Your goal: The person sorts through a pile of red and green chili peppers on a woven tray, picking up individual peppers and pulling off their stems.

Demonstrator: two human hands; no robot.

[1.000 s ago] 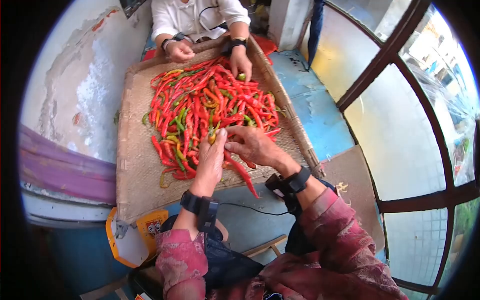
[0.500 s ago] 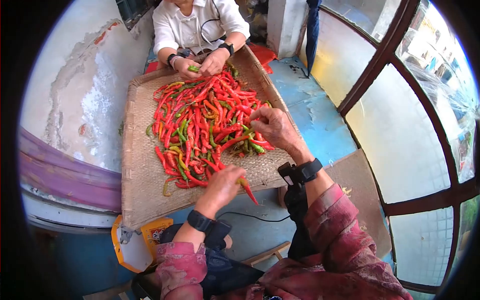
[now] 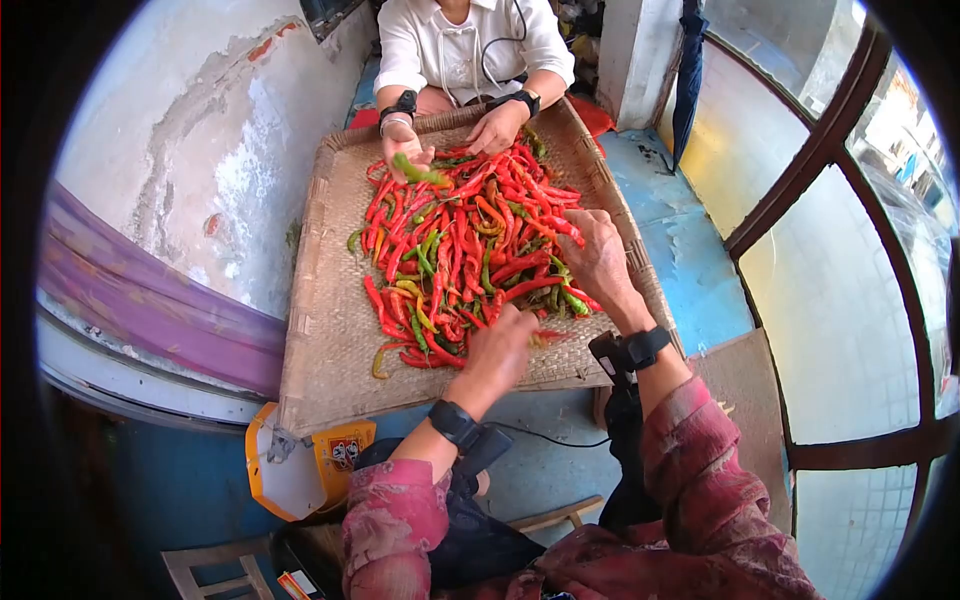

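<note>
A heap of red, green and yellowish chili peppers (image 3: 455,240) lies in a shallow woven bamboo tray (image 3: 325,330). Above the tray's front part is my left hand (image 3: 498,352), slightly blurred, its fingers closed around a chili pepper whose reddish-yellow end (image 3: 548,338) sticks out to the right. My right hand (image 3: 603,262) reaches over the right side of the heap, fingers bent and pinching at a red chili pepper (image 3: 563,229); the fingertips are partly hidden.
Across the tray, a person in a white shirt (image 3: 465,50) has a green chili pepper (image 3: 418,170) at one palm and the other hand on the heap. A yellow box (image 3: 325,465) stands on the floor at left. A folded umbrella (image 3: 688,85) hangs by the windows.
The view has swung left, so the tray appears further right. My left hand has moved forward over the tray with its pepper. My right hand has come down onto the heap.
</note>
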